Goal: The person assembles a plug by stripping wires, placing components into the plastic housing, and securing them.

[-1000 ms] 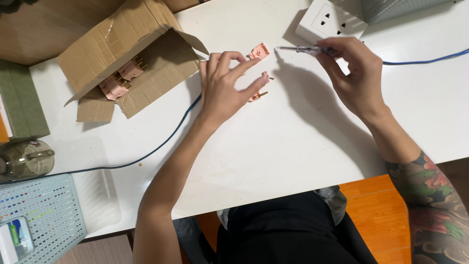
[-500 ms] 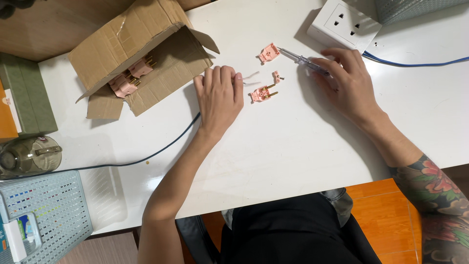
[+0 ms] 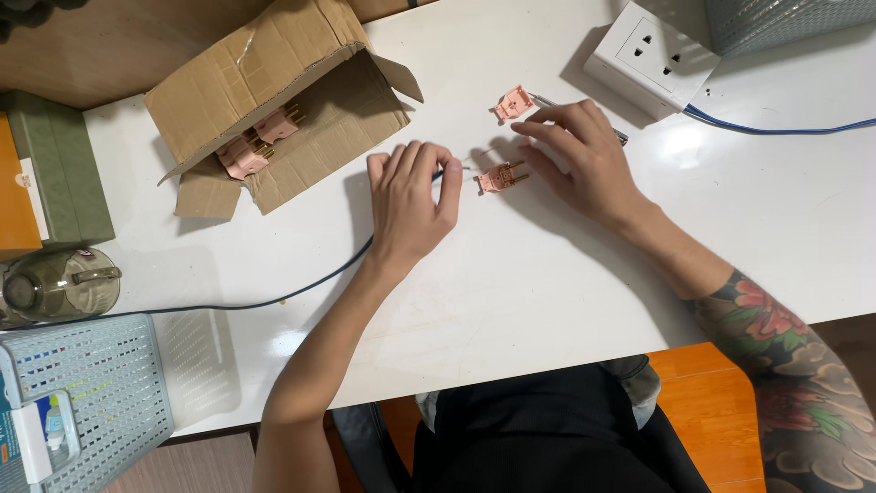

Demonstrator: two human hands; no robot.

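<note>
The left hand (image 3: pixel 411 196) lay flat and released on the white tabletop (image 3: pixel 547 292), its fingertips over the end of a dark cable (image 3: pixel 274 301). Just beyond those fingertips, between the hands, sat a pink plug part with brass prongs (image 3: pixel 501 176). The right hand (image 3: pixel 584 160) rested beside it, fingers loosely curled over a thin metal tool (image 3: pixel 547 102); whether it gripped it, I could not tell. A second pink part (image 3: pixel 513 103) lay just past the right fingertips
</note>
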